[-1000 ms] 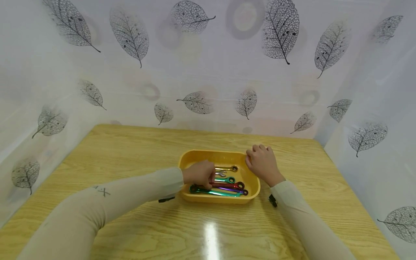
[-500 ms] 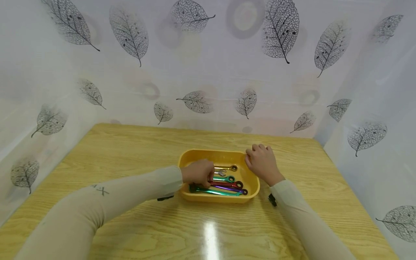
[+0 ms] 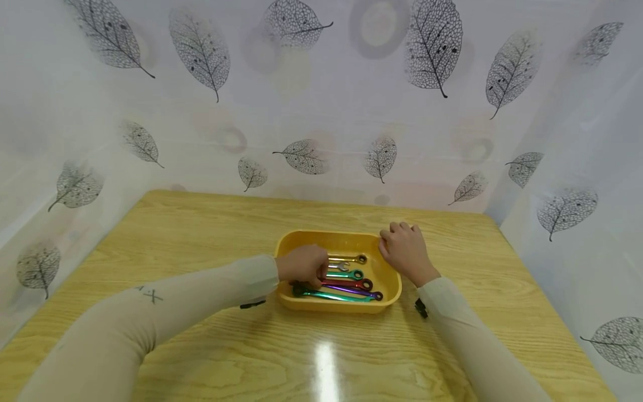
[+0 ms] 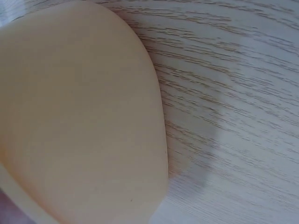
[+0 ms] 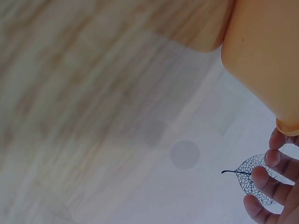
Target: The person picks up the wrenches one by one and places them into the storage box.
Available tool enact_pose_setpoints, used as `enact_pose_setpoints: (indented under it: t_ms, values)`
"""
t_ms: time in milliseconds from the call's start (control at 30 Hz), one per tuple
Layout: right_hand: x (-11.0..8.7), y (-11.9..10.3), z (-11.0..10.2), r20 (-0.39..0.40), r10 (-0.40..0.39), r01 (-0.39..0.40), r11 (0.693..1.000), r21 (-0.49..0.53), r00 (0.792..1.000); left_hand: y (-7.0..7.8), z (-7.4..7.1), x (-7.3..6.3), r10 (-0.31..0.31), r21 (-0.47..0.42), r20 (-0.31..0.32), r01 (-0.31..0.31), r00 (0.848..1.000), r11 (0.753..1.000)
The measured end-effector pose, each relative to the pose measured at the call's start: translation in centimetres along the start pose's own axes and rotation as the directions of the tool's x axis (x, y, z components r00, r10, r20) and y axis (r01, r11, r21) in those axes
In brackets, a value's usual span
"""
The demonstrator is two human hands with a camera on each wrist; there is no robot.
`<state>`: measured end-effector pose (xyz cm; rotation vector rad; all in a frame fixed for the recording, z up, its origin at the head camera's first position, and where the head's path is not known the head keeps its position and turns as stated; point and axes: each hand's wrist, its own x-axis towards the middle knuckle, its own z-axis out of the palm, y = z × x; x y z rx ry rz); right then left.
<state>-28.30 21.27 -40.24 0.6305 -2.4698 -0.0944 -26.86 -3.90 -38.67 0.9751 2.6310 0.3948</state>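
A yellow plastic tray (image 3: 336, 307) holds several wrenches lying roughly side by side. My left hand (image 3: 303, 263) reaches into its left half and pinches the red ratchet wrench (image 3: 346, 283), whose left end is hidden under the fingers. In front of that lie a purple wrench (image 3: 359, 291) and a long green wrench (image 3: 331, 296); behind it are a shorter green wrench (image 3: 344, 274), a silver wrench (image 3: 343, 267) and a gold wrench (image 3: 349, 258). At the far right corner, my right hand (image 3: 408, 254) grips the tray's rim, its fingers (image 5: 268, 179) curled outside.
The tray stands on a wood-grain table (image 3: 221, 223). A pale curtain (image 3: 331, 100) printed with leaves rises behind the table and along both sides. Black straps (image 3: 422, 309) show at the wrists. The left wrist view holds mostly the tray's outer wall (image 4: 88, 112).
My left hand has shifted slightly left, and the red wrench has slid left with it. The right hand stays at the tray's corner; the other wrenches hardly differ.
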Motion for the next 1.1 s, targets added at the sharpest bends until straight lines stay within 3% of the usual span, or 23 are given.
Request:
enact_pose_setpoints:
  t_ms: [433,567,800,900,1100]
  values:
    - [0.0,0.0,-0.1,0.02,0.003,-0.004,1.0,0.004,1.0,0.0,-0.3,-0.6,-0.006,0.067,0.024,0.004,1.0,0.998]
    - [0.0,0.0,-0.1,0.026,0.008,-0.008,1.0,0.0,1.0,-0.4,-0.3,-0.5,0.008,0.13,0.04,-0.013,0.999,0.991]
    - [-0.1,0.1,0.1,0.035,0.009,-0.009,1.0,-0.003,0.999,-0.1,-1.2,-1.1,0.01,0.226,0.127,-0.039,0.992,0.973]
    - [-0.3,0.2,0.1,0.039,0.008,-0.008,1.0,-0.006,0.999,-0.1,-1.9,-1.5,0.04,0.24,0.111,-0.066,0.993,0.969]
    - [-0.4,0.4,0.0,0.079,0.01,-0.009,1.0,-0.009,0.997,-0.6,-3.2,-2.7,0.053,0.223,-0.001,-0.051,0.999,0.973]
